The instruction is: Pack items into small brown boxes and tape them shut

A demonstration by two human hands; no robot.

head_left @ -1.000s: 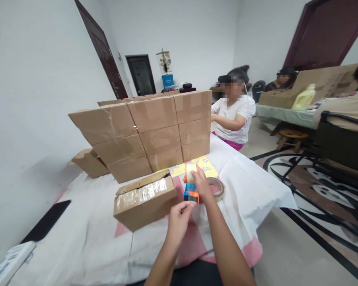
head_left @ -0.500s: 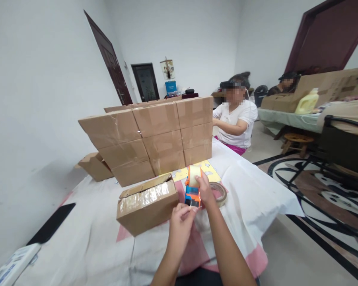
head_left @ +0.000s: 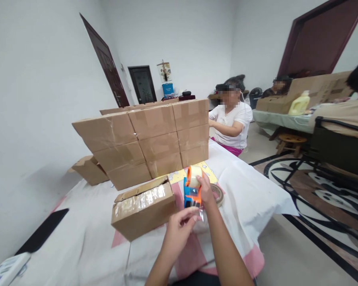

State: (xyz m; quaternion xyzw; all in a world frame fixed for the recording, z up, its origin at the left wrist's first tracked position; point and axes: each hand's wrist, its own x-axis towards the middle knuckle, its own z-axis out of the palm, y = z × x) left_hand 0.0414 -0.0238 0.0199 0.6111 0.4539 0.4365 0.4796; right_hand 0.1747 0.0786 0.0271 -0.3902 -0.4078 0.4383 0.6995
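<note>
My right hand [head_left: 207,190] is wrapped round an orange and blue tape dispenser [head_left: 192,187] with a roll of clear tape on it, held above the table. Just below it my left hand [head_left: 180,228] pinches the free end of the clear tape [head_left: 200,212]. A small cardboard box [head_left: 143,205] with tape across its top lies on the white cloth immediately left of my hands. A loose roll of tape [head_left: 218,193] rests on the cloth behind my right hand.
A wall of stacked sealed cardboard boxes [head_left: 149,139] stands behind the small box. A person in a white shirt [head_left: 232,123] sits at the table's far right. A black flat object [head_left: 41,234] lies at the left. The table edge [head_left: 274,206] drops to a patterned floor.
My left hand has pulled the tape end down and away from the dispenser. The dispenser has lifted slightly. The view has shifted a little.
</note>
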